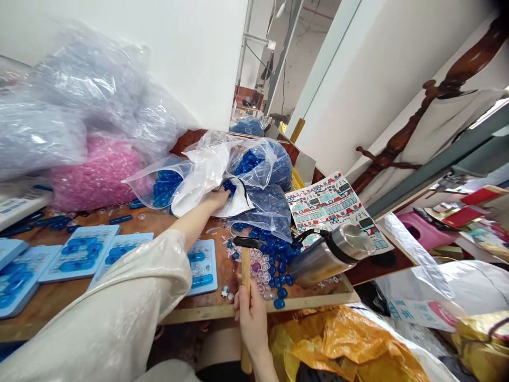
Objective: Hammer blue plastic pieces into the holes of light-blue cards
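On the wooden table (pixel 51 297), the left grip (pixel 219 199) is pushed into clear bags of blue parts (pixel 254 164), its state hidden. A hammer (pixel 246 265) is clenched upright in the right grip (pixel 251 313), its head just above loose blue pieces (pixel 274 265).

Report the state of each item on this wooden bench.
Left hand: inside white plastic bag's mouth.
Right hand: gripping upright wooden-handled hammer.
Stainless-steel flask: lying on its side.
Clear plastic bag of blue capsules: slumped, part-full.
Pale blue plastic trays: holding blue capsules.
Loose blue capsules: scattered on bench.
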The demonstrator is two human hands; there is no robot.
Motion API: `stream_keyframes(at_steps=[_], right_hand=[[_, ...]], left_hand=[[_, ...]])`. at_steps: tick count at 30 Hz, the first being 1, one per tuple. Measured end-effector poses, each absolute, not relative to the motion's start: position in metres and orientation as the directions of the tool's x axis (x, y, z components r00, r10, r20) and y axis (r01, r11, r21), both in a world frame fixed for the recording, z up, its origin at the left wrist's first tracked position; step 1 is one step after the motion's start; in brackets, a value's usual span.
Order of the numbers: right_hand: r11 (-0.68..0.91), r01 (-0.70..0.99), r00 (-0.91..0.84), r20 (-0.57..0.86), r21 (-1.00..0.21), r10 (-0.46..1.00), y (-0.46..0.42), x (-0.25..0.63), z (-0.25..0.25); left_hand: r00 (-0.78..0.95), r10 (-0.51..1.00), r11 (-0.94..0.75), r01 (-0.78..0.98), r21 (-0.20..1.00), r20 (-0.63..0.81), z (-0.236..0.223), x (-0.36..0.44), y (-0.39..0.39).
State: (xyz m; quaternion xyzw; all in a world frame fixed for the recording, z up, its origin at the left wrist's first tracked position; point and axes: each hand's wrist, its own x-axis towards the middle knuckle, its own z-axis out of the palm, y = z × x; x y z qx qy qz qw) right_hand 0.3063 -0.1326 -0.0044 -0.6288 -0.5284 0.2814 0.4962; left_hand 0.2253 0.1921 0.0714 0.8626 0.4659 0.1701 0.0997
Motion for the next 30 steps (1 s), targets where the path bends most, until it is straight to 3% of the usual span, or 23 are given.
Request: stream_keyframes(at_steps=[5, 10, 21, 27, 30], right_hand=[[0.010, 0.390, 0.275, 0.128, -0.921, 0.953, -0.132, 0.307, -0.003], [-0.016, 0.359, 0.270, 0.087, -0.933, 0.959, -0.131, 0.306, 0.001], [0.008, 0.335, 0.267, 0.103, -0.942, 0.958, -0.131, 0.302, 0.010], [-0.012, 0.322, 0.255, 0.075, -0.947, 0.964, -0.132, 0.301, 0.013], [-0.003, 0.335, 0.252, 0.087, -0.942, 0.964, -0.132, 0.301, 0.014]], left_hand=[[0.430, 0.898, -0.437, 0.843, 0.314, 0.095, 0.072, 0.229, 0.190], [0.533, 0.838, -0.545, 0.830, 0.119, 0.119, 0.081, 0.200, 0.157], [0.623, 0.764, -0.617, 0.781, -0.096, 0.165, 0.082, 0.143, 0.093], [0.623, 0.752, -0.620, 0.779, -0.089, 0.215, 0.088, 0.111, 0.059], [0.585, 0.800, -0.580, 0.811, -0.078, 0.129, 0.078, 0.083, 0.043]])
